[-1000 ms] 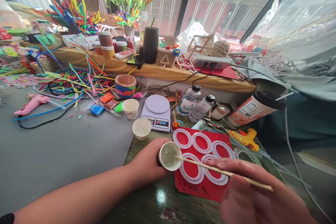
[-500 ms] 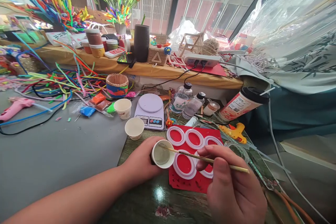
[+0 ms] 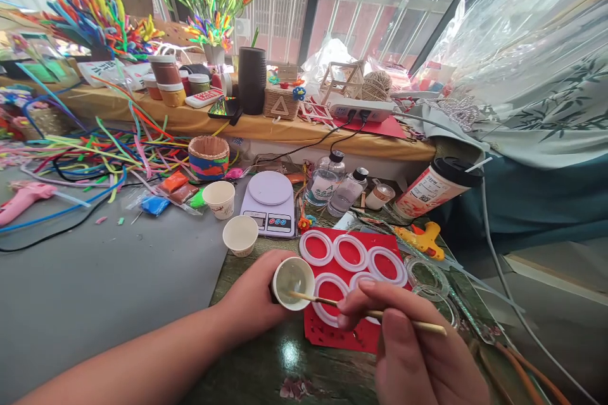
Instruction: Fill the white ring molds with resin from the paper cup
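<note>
My left hand (image 3: 256,288) is wrapped round a paper cup (image 3: 308,304) with cloudy, clear liquid (image 3: 287,277) inside. Between the fingers and thumb of my right hand (image 3: 418,335) is a thin wooden stick (image 3: 327,301), its far end dipping into the cup. Under and beyond my right hand lies a red sheet (image 3: 313,335) bearing several white ring-shaped moulds (image 3: 316,248); my hand covers part of the lower ones. Two more paper cups (image 3: 240,235) stand to the left, behind my left hand.
A kitchen scale (image 3: 270,202) sits behind the cups, with two clear bottles (image 3: 349,193) to its right. A yellow glue gun (image 3: 422,240) and clear rings (image 3: 430,278) lie at the right. Pipe cleaners (image 3: 95,152) and a pink glue gun (image 3: 28,199) occupy the left.
The stick's tip has swept from the cup's far side to its near side, and my right hand has shifted down and slightly left. My left hand keeps its hold on the cup.
</note>
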`<action>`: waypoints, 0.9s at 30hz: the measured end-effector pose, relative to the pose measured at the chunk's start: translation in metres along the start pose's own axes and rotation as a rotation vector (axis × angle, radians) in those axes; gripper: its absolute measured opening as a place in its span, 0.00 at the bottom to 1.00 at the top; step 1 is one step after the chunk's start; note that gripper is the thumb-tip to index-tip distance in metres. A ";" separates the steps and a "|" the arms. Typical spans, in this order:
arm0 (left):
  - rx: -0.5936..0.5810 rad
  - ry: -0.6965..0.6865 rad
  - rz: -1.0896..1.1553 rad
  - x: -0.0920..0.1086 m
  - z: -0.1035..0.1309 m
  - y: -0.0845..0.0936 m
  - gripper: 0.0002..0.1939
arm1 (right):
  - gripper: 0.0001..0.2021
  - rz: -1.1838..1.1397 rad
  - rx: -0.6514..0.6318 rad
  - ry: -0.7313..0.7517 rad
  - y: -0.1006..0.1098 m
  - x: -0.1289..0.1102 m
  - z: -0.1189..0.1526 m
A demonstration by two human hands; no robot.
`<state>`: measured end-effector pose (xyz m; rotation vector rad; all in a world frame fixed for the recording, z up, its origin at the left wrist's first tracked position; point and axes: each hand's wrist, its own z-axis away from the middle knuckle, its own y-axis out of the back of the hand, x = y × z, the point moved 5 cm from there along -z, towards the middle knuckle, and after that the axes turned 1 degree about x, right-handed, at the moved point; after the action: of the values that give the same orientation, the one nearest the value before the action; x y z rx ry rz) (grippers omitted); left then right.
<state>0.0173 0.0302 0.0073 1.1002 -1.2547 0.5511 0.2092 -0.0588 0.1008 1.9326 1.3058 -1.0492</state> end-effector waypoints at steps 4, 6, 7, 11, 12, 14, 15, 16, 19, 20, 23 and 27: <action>-0.004 -0.018 -0.001 -0.001 0.000 0.000 0.22 | 0.12 -0.012 0.039 -0.006 0.002 -0.002 -0.001; -0.001 -0.020 0.001 0.000 -0.001 0.000 0.24 | 0.13 -0.066 -0.045 -0.014 0.000 -0.001 -0.001; -0.001 -0.016 0.001 0.000 -0.001 0.000 0.24 | 0.13 -0.083 -0.061 -0.015 0.000 0.000 -0.001; -0.014 -0.003 -0.002 0.000 -0.001 0.000 0.24 | 0.13 -0.080 -0.040 0.011 0.003 0.003 -0.002; -0.012 -0.005 -0.005 0.000 -0.001 0.000 0.24 | 0.13 -0.064 -0.052 0.018 0.003 0.003 -0.002; -0.007 -0.011 -0.012 0.000 -0.001 0.000 0.24 | 0.13 -0.004 -0.048 0.033 0.003 0.003 -0.002; -0.004 -0.013 -0.014 0.000 0.000 0.000 0.24 | 0.13 0.022 -0.038 0.038 0.004 0.003 -0.002; -0.002 -0.014 -0.014 0.000 0.000 0.000 0.24 | 0.13 0.031 -0.031 0.034 0.004 0.002 -0.002; -0.003 -0.010 -0.011 0.000 0.000 0.000 0.24 | 0.14 -0.033 -0.037 0.003 0.005 0.002 -0.002; -0.004 -0.008 -0.013 0.000 0.000 0.000 0.24 | 0.14 -0.042 -0.040 0.004 0.005 0.002 -0.002; -0.007 -0.006 -0.025 0.001 -0.001 0.001 0.23 | 0.13 -0.016 -0.073 0.012 0.004 0.002 -0.003; -0.008 -0.015 -0.043 0.001 -0.001 0.001 0.24 | 0.13 -0.038 -0.083 0.036 0.003 0.001 -0.003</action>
<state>0.0175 0.0317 0.0085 1.1236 -1.2428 0.5057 0.2134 -0.0566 0.1015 1.8798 1.3893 -0.9672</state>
